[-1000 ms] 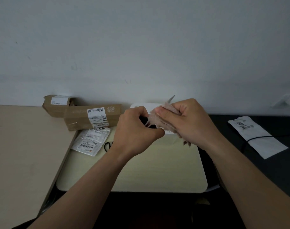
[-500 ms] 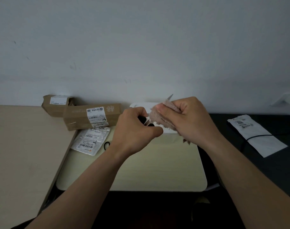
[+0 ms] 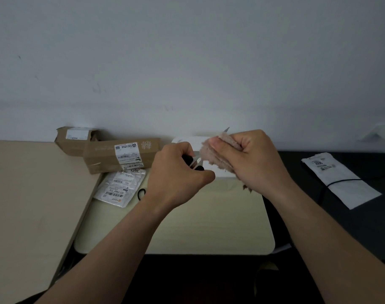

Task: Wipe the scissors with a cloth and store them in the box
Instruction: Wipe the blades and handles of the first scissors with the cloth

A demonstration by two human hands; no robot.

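Observation:
My left hand (image 3: 178, 174) grips the black handles of the scissors (image 3: 195, 162), held above a small cream table. The blades run up to the right into a fuzzy pinkish cloth (image 3: 218, 155), and only the metal tip pokes out past it. My right hand (image 3: 253, 159) is closed around the cloth, pinching it over the blades. A white box (image 3: 187, 140) lies flat behind both hands near the wall, mostly hidden by them.
Two brown cardboard parcels (image 3: 121, 155) lie at the back left, with white labelled packets (image 3: 119, 187) and a black hair tie (image 3: 141, 193) in front of them. A white mailer bag (image 3: 338, 178) with a black cable rests on the dark desk at right. A beige desk (image 3: 29, 194) adjoins on the left.
My right hand with the cloth has slid slightly up and right along the blades. The left hand stays almost still on the handles.

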